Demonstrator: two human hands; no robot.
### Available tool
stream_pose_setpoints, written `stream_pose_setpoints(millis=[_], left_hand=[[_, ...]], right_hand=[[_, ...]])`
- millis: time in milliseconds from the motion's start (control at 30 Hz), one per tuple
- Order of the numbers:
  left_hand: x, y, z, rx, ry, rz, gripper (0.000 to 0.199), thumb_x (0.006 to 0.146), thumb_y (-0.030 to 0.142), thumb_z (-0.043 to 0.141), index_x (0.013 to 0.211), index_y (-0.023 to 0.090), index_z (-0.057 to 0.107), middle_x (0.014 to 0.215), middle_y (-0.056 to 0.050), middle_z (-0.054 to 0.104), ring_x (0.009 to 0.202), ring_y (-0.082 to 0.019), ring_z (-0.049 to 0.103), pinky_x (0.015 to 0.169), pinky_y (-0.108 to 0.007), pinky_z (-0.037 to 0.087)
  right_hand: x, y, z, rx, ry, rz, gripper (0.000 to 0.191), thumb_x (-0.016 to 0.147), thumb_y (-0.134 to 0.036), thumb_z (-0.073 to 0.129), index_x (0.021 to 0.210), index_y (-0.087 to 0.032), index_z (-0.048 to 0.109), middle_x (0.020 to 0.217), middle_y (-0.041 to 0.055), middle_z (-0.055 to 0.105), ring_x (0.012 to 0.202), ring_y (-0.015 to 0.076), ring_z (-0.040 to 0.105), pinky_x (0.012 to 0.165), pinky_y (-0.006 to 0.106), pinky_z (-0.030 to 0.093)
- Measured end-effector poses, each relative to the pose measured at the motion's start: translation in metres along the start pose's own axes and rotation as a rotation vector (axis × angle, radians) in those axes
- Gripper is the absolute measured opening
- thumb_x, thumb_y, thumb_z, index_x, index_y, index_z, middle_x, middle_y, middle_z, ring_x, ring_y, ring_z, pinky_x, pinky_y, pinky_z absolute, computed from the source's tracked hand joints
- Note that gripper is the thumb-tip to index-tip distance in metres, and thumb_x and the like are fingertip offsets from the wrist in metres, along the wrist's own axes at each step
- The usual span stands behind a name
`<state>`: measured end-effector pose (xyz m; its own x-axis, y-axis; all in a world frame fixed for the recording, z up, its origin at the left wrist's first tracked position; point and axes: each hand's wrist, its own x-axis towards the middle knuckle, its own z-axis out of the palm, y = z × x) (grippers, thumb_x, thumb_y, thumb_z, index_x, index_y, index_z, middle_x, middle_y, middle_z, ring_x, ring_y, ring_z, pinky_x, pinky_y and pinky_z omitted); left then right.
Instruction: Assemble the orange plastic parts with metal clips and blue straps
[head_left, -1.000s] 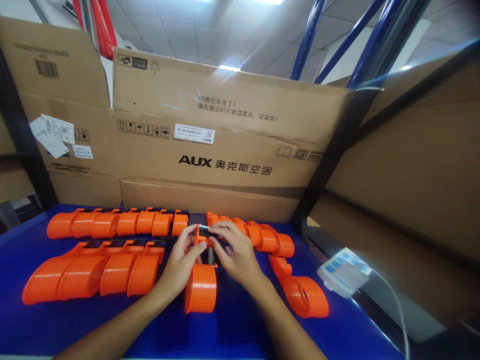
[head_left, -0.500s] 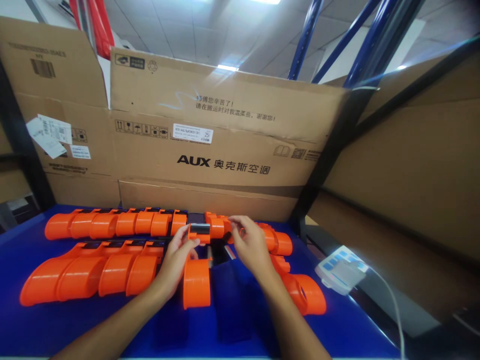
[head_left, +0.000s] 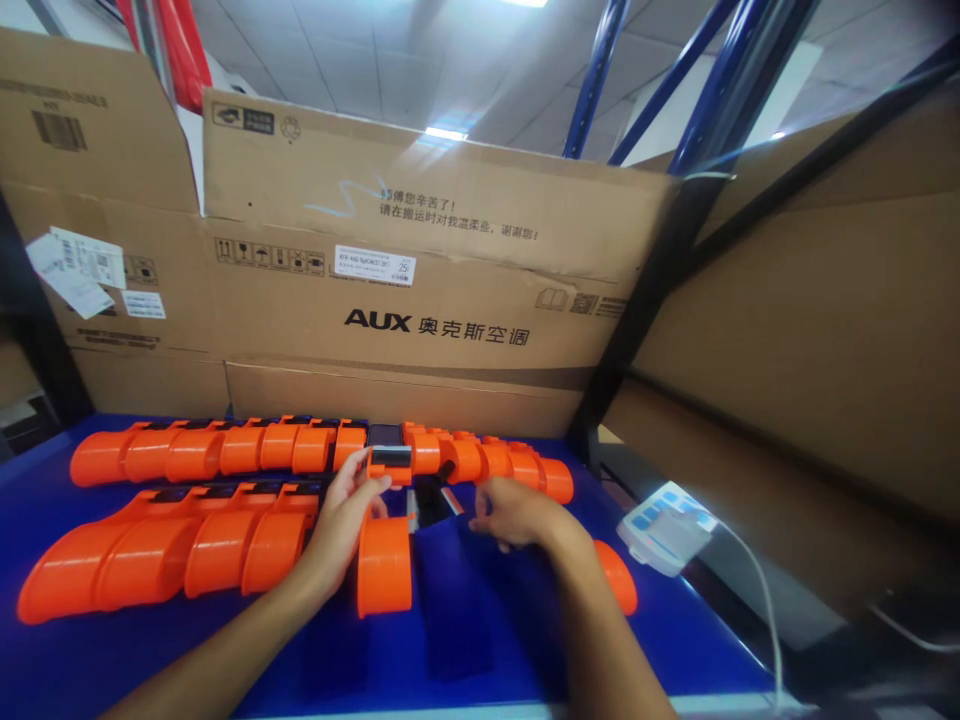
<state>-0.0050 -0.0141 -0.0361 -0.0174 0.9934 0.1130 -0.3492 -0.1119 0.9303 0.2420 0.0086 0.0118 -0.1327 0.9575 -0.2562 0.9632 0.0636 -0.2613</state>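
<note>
Two hands (head_left: 346, 512); orange pieces (head_left: 219, 555): eleven at left, one held.

Blue tabletop (head_left: 82, 665): carried far-left row (head_left: 241, 452), near-left row (head_left: 217, 550) and far-right row (head_left: 493, 461) of orange pieces; single piece (head_left: 617, 580), right; dark-blue strap (head_left: 454, 610), near centre; white box (head_left: 667, 535), right edge.

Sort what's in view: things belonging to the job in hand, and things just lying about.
Likely part of the job:
orange part held in the left hand
dark pieces near the right hand
similar orange parts in rows

Likely just lying about:
pale box with blue patches
AUX-printed cardboard at the back
</note>
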Motion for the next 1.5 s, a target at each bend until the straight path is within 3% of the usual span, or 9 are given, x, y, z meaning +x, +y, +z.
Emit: stream_pose_setpoints(millis=[100,233,500,767,900,967,1133,1300,1500], left_hand=[[0.001,-0.001,-0.001,0.009,-0.02,0.0,0.05,0.077,0.039,0.075,0.12,0.02,0.058,0.068,0.005,0.063,0.052,-0.009,0.052,0.056,-0.021,0.041],[0.001,-0.001,0.0,0.013,-0.016,0.006,0.052,0.075,0.04,0.076,0.119,0.019,0.059,0.067,0.005,0.062,0.052,-0.01,0.053,0.056,-0.022,0.042],[0.0,0.003,0.002,-0.007,-0.01,-0.001,0.053,0.071,0.042,0.078,0.117,0.02,0.062,0.062,0.006,0.06,0.051,-0.012,0.054,0.054,-0.022,0.041],[0.003,-0.001,-0.001,-0.01,-0.013,0.0,0.055,0.072,0.038,0.078,0.121,0.02,0.061,0.069,0.004,0.064,0.05,-0.011,0.054,0.053,-0.023,0.042],[0.002,-0.002,0.001,-0.014,-0.033,0.046,0.051,0.072,0.032,0.078,0.118,0.02,0.06,0.072,0.004,0.064,0.053,-0.011,0.055,0.056,-0.023,0.044],[0.002,-0.002,0.002,-0.015,-0.045,0.051,0.05,0.071,0.03,0.077,0.117,0.02,0.061,0.079,0.002,0.067,0.053,-0.01,0.055,0.056,-0.024,0.045],[0.001,-0.002,0.004,-0.028,-0.038,0.04,0.054,0.068,0.031,0.08,0.117,0.021,0.061,0.077,0.002,0.066,0.051,-0.009,0.053,0.052,-0.022,0.042],[0.006,-0.007,0.002,-0.006,-0.025,0.037,0.056,0.07,0.041,0.083,0.118,0.021,0.061,0.08,0.002,0.066,0.05,-0.009,0.052,0.049,-0.022,0.041],[0.008,-0.008,0.001,0.016,-0.018,0.074,0.051,0.072,0.044,0.081,0.115,0.023,0.063,0.091,0.0,0.068,0.055,-0.01,0.054,0.055,-0.024,0.044]], right_hand=[[-0.003,0.01,0.0,0.053,-0.173,0.014,0.003,0.083,-0.02,0.064,0.085,-0.019,0.067,0.057,-0.0006,0.068,0.044,0.0134,0.058,0.045,0.022,0.041],[0.002,0.012,0.005,0.069,-0.225,0.023,0.018,0.075,-0.007,0.06,0.085,-0.018,0.069,0.058,-0.0014,0.068,0.043,0.0116,0.056,0.044,0.02,0.039],[0.004,0.01,0.006,0.011,-0.078,-0.116,0.035,0.067,-0.002,0.062,0.092,-0.021,0.076,0.077,0.0002,0.073,0.065,0.0141,0.064,0.051,0.02,0.037],[0.01,0.015,0.013,-0.059,-0.012,-0.071,0.023,0.069,-0.003,0.061,0.08,-0.019,0.073,0.075,0.0027,0.071,0.065,0.0161,0.062,0.055,0.023,0.035],[0.005,0.007,0.002,-0.065,0.117,-0.118,0.016,0.071,-0.007,0.059,0.08,-0.018,0.065,0.079,0.0039,0.069,0.072,0.018,0.061,0.057,0.025,0.031],[0.002,-0.001,-0.003,-0.031,0.276,-0.169,0.008,0.072,-0.012,0.061,0.075,-0.019,0.058,0.075,0.0033,0.066,0.07,0.0181,0.059,0.057,0.026,0.03],[0.0,-0.023,0.004,0.391,0.507,-0.354,0.015,0.075,-0.014,0.057,0.08,-0.023,0.047,0.059,-0.0056,0.052,0.054,0.0143,0.054,0.051,0.024,0.034],[0.004,-0.04,0.021,0.589,0.644,-0.599,0.008,0.087,-0.019,0.055,0.094,-0.022,0.053,0.068,-0.0035,0.058,0.054,0.0131,0.056,0.051,0.023,0.043],[0.005,-0.05,0.033,0.511,0.836,-0.708,0.011,0.094,-0.021,0.054,0.104,-0.022,0.059,0.073,0.0001,0.062,0.059,0.015,0.061,0.059,0.027,0.051]])
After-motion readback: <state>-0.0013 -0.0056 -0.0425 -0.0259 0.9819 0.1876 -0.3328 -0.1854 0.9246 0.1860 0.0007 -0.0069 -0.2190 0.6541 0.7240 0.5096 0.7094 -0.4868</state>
